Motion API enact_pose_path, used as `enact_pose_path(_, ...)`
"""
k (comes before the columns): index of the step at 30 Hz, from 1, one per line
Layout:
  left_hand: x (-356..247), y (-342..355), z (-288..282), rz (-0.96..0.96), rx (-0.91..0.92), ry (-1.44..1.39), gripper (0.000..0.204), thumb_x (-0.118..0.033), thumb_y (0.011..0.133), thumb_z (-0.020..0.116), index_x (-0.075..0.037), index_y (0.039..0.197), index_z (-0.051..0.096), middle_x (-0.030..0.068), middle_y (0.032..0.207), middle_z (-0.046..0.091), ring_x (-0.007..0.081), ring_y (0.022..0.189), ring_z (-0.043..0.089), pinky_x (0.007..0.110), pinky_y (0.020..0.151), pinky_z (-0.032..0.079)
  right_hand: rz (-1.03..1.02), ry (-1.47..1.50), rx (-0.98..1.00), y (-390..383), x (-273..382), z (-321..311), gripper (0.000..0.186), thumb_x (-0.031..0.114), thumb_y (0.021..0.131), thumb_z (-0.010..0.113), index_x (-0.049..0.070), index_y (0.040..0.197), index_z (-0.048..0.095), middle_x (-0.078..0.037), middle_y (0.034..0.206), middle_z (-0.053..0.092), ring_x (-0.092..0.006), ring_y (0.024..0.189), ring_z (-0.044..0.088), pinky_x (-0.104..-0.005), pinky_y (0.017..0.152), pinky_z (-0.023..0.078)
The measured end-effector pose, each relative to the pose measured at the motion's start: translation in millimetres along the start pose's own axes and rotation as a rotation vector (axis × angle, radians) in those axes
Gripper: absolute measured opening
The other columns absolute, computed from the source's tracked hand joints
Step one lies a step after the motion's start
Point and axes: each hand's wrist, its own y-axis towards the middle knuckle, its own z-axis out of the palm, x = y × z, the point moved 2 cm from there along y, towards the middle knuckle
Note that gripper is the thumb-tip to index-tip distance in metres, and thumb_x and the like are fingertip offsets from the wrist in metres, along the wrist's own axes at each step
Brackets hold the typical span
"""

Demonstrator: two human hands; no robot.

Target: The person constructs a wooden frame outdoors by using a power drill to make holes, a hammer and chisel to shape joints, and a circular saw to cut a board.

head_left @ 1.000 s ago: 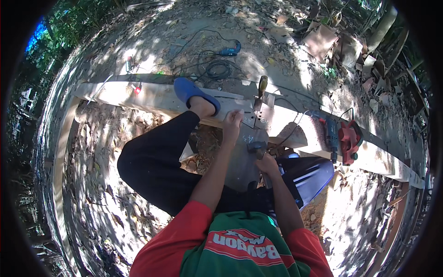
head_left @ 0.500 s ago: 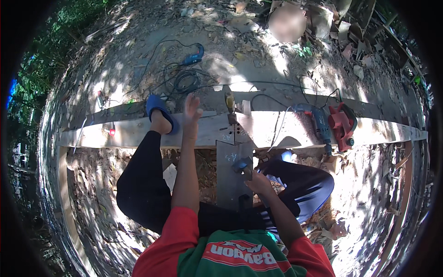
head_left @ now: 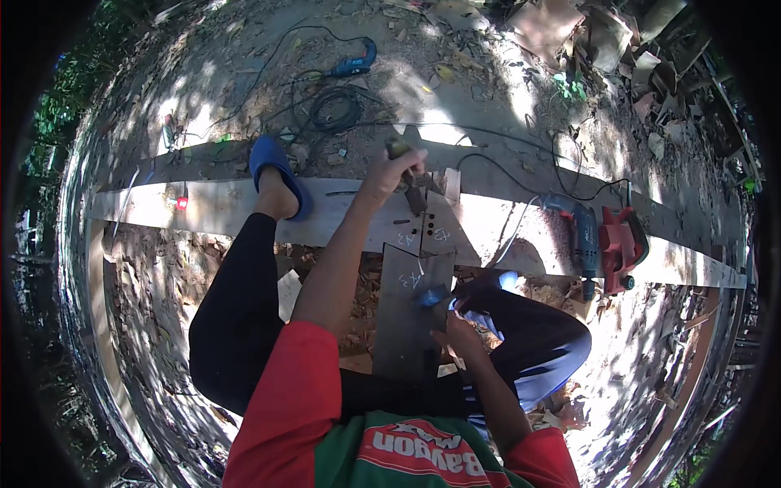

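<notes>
My left hand (head_left: 389,175) is closed around a chisel with a yellowish handle (head_left: 398,148). Its dark flat blade (head_left: 416,200) slants down toward a pale wooden beam (head_left: 321,213), close to a small group of drilled holes (head_left: 429,224). Nearer my body, my right hand (head_left: 460,335) grips a hammer by its handle, and its bluish metal head (head_left: 433,296) is over a dark board (head_left: 399,321). That board runs from between my legs up to the beam. Pencil-like marks show on both pieces of wood.
On the beam's right lie a blue drill (head_left: 584,236) and a red power planer (head_left: 622,248), with cords trailing off. Another blue power tool (head_left: 354,67) and a coiled cable (head_left: 335,110) rest on the ground beyond. My foot in a blue clog (head_left: 281,175) is on the beam.
My left hand has moved right from open air and closed on the chisel, which now leans. The hammer has shifted slightly toward me in my right hand. The whole view has turned a little.
</notes>
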Motion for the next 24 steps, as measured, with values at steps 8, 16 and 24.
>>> enact_pose_path(8,-76.0,-45.7,-29.8,0.246,-0.173,-0.028,0.027,-0.027,0.093,0.064,-0.003,0.105,0.056,0.0019,0.082,0.057,0.0110,0.075,0.058,0.029,0.062,0.050,-0.035,0.068,-0.001,16.8,-2.0,-2.1,0.061,0.035,0.079,0.068,-0.012,0.113,0.051,-0.029,0.094,0.066,-0.0449,0.092,0.065,-0.0506,0.080,0.052)
enact_pose_path(16,-112.6,-93.3,43.5,0.384,-0.156,0.578,0.042,-0.036,0.082,0.071,-0.001,0.100,0.056,0.0093,0.078,0.061,0.0197,0.070,0.059,0.035,0.065,0.046,0.102,0.022,0.033,13.7,30.6,-18.2,0.052,0.035,0.075,0.066,-0.010,0.100,0.065,-0.031,0.102,0.066,-0.0422,0.101,0.065,-0.0472,0.088,0.051)
enact_pose_path(24,-47.2,-89.6,103.6,0.280,-0.211,0.518,0.042,-0.041,0.076,0.075,-0.006,0.100,0.068,0.0163,0.084,0.068,0.0310,0.079,0.067,0.041,0.070,0.051,-0.001,0.095,-0.043,22.8,-9.5,-1.8,0.050,0.029,0.077,0.069,-0.008,0.109,0.060,-0.024,0.093,0.069,-0.0372,0.093,0.068,-0.0439,0.082,0.052)
